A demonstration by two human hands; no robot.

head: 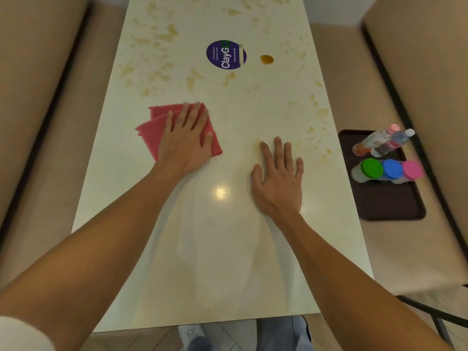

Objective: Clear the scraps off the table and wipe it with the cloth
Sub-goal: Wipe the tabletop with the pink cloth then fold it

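The long pale surface [253,110] fills the middle of the view, smooth and glossy enough to throw back a ceiling light near the front edge. It looks hard and slick, so a damp cloth should glide on it and needs weight from above rather than a pinch. Its near half looks clean; the far half is mottled with yellowish smears, and one darker amber blot [266,59] sits just beside a round purple sticker [225,54], which looks stuck flat and should be wiped over, not lifted. No loose scraps show on the surface, so by my judgement only the wiping is left.

Padded benches flank both sides. On the right bench rests a dark tray [385,206] carrying three tubs with green, blue and pink lids [391,169] and two small bottles [385,141] lying tilted. The tray sits off the surface, just past its right edge, so a wide sweep to that side could knock it.

The red cloth [154,127] lies folded on the left-middle of the surface: soft, light, likely to bunch or unfold if pushed from one corner. The left hand [186,140] presses flat on it, grip open with fingers spread, which suits it best.

The right hand [278,178] rests palm down on the bare surface, grip open and holding nothing, well apart from the cloth.
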